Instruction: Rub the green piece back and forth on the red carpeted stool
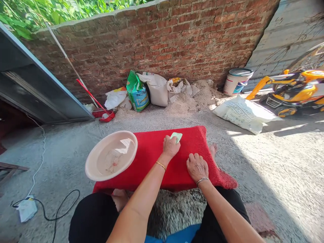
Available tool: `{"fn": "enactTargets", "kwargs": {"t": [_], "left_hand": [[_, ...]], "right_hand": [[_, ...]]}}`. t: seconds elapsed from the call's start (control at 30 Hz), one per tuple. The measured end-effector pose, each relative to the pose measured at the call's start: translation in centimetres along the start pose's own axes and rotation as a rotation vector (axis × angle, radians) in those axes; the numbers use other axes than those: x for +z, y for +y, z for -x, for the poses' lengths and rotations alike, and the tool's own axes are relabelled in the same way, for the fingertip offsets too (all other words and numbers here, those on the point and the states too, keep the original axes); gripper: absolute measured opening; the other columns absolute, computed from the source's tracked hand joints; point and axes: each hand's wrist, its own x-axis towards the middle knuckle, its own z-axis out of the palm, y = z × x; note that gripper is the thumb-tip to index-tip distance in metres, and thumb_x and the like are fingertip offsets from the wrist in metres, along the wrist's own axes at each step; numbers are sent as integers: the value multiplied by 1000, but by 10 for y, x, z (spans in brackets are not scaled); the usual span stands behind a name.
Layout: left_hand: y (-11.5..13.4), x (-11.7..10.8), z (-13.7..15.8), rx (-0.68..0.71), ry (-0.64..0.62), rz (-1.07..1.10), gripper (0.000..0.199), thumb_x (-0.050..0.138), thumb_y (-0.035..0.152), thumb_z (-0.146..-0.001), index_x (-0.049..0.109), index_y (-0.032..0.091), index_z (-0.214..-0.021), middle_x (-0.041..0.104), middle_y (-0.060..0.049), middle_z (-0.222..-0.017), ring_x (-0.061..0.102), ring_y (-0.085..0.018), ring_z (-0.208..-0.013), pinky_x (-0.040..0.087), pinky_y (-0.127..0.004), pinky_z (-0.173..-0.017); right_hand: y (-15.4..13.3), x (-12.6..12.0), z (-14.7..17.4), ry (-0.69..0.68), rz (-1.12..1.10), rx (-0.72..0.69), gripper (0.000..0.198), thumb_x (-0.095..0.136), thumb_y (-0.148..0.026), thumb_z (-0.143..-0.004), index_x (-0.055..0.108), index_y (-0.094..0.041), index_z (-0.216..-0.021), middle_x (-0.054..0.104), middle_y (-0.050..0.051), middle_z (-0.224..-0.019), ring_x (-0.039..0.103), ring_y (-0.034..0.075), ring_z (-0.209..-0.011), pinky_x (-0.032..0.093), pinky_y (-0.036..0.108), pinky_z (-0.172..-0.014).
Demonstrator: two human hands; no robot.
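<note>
Left hand (171,146): flat pale-green block (177,136) gripped over red plush cloth (152,148). Right hand (197,168): laid on the cloth, fingers bent; whether fabric is pinched cannot be told. At the cloth's left end, a round cream plastic basin (92,163) is set.

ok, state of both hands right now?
Left hand: closed, holding a pale green object.
Right hand: on the red cloth; can't tell whether it's gripping it.

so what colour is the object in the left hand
The object in the left hand is pale green; see the head view.
</note>
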Motion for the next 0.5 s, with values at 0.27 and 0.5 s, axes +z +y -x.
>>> {"fn": "enactTargets", "kwargs": {"t": [0.27, 0.5], "left_hand": [[-61, -31, -35, -398, 107, -75, 37, 48, 31, -84, 55, 13, -115, 46, -22, -119, 47, -34, -110, 41, -43, -84], [31, 16, -9, 50, -55, 34, 36, 56, 39, -80, 58, 27, -113, 48, -10, -116, 47, -27, -107, 38, -38, -89]], "right_hand": [[0, -2, -2, -25, -26, 11, 13, 47, -27, -90, 57, -20, -88, 57, 7, -87, 51, 20, -82, 29, 30, -64], [1, -2, -1, -24, 11, -11, 13, 47, -28, -91, 57, -20, -87, 56, 6, -86, 52, 20, -81, 29, 30, -62]]}}
